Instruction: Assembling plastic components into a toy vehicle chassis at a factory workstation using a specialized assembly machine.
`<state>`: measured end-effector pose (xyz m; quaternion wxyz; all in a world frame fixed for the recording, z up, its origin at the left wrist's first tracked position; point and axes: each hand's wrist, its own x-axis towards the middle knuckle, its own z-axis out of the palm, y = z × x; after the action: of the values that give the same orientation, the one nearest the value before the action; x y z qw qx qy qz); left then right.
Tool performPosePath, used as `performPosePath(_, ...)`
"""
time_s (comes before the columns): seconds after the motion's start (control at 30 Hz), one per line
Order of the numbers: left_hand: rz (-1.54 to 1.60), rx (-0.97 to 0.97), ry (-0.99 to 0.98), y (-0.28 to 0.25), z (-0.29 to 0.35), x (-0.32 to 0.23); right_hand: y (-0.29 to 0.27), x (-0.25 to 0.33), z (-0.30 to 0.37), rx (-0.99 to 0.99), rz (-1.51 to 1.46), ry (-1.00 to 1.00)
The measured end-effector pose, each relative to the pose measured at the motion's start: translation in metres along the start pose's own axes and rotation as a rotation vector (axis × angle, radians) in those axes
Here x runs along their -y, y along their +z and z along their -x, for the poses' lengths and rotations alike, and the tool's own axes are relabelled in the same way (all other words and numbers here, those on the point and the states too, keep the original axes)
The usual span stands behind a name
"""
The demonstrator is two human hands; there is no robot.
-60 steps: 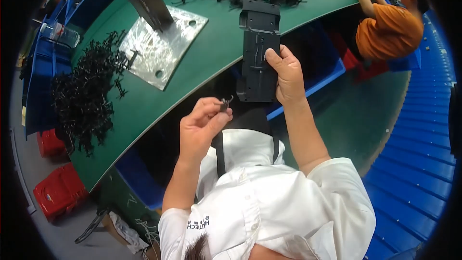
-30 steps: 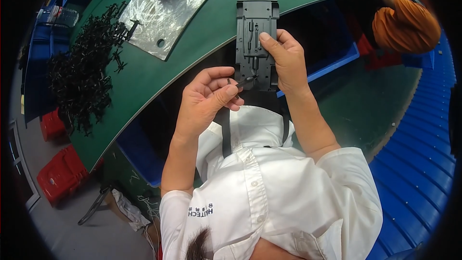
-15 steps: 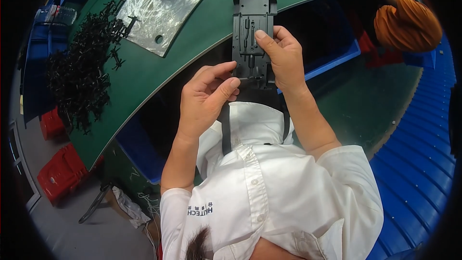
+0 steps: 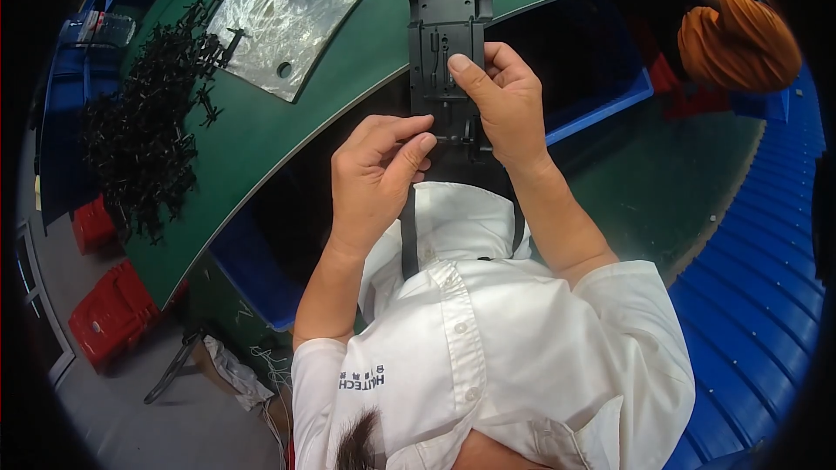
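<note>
A long black plastic chassis plate [image 4: 446,13], with moulded ridges and holes, is held in front of my chest near the table edge. My right hand [image 4: 512,109] grips its right side, thumb on the top face and fingers tucked behind. At the plate's lower end my left hand [image 4: 376,176] is closed, thumb and forefinger pinching the end of a small black plastic part [image 4: 453,137] that lies across the plate. Dark on dark, its exact shape and whether it is seated are hard to make out.
On the green table [image 4: 287,135] lies a heap of small black branched plastic parts [image 4: 144,122] at left. Beside it sits a film-covered metal plate [image 4: 300,22] with a dark post. Blue bins [image 4: 601,113] stand below the edge; a person in orange [image 4: 736,48] is at far right.
The chassis plate has shifted slightly left and away from me, tilting a little. My left fingertips have moved slightly right over its lower end; the right hand keeps its grip.
</note>
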<state>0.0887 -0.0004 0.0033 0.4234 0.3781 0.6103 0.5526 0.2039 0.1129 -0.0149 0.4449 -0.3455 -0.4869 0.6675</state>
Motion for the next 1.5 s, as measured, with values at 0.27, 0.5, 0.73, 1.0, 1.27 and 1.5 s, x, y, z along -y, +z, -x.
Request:
performPosePath(0.27,-0.083,-0.024,0.064,-0.002,0.000,0.003,0.004,0.003,0.001,0.011,-0.003,-0.002)
performPosePath(0.5,-0.163,-0.135,0.159,0.002,0.003,0.005,0.005,0.005,0.003,0.012,-0.105,-0.025)
performPosePath(0.73,-0.156,-0.138,0.216,-0.001,0.004,0.006,0.008,0.002,0.003,0.003,-0.122,-0.034)
performPosePath(1.0,-0.126,-0.166,0.184,-0.002,0.003,0.011,0.012,0.007,0.004,0.013,-0.124,-0.070)
performPosePath(1.27,-0.187,-0.079,0.184,-0.007,0.001,0.011,0.011,0.006,0.007,0.020,-0.061,-0.096)
performPosePath(1.5,-0.115,-0.124,0.063,-0.010,-0.007,0.016,0.011,0.005,0.000,0.002,-0.111,-0.029)
